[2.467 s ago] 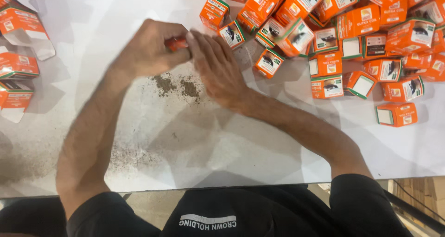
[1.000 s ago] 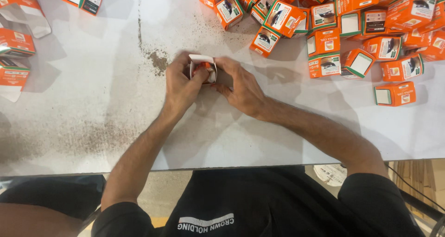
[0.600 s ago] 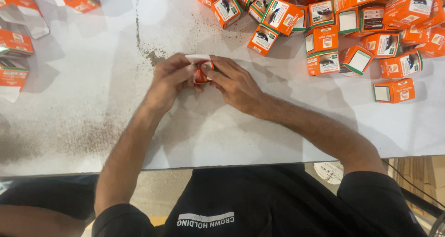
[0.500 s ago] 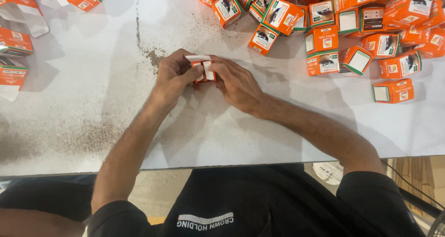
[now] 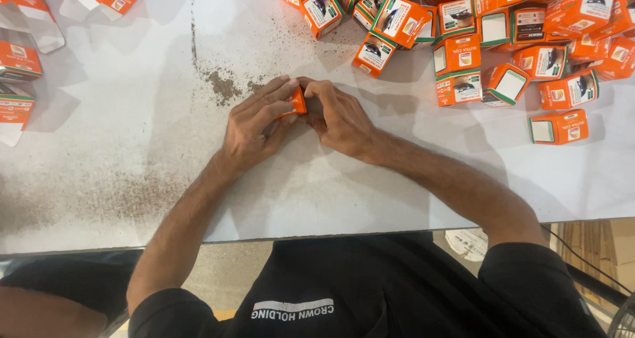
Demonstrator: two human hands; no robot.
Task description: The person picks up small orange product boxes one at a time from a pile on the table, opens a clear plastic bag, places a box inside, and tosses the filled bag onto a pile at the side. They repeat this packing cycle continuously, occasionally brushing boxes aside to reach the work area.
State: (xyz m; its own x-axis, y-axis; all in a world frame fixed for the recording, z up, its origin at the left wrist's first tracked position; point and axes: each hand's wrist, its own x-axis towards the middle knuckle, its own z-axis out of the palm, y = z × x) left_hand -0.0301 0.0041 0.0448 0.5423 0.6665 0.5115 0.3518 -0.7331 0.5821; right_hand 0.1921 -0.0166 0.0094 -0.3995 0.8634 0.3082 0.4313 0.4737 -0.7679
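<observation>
Box now closed between the hands

The white flap that stood open atop the small orange box (image 5: 297, 104) half a second ago no longer shows; only an orange side peeks out. The left hand (image 5: 254, 123) has laid its fingers flat over the box, and the right hand (image 5: 337, 113) has curled in against it from the other side.

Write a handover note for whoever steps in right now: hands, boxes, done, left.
Left hand: fingers wrapped over a small orange carton.
Right hand: pressed on the same carton from the other side, on the white table.
Pile of folded orange cartons lies far right.
Flat orange carton blanks lie far left.
Brown dust sits just beyond the hands.
Done: many cartons folded. Left: the carton in hand, mostly hidden, and the blanks.
</observation>
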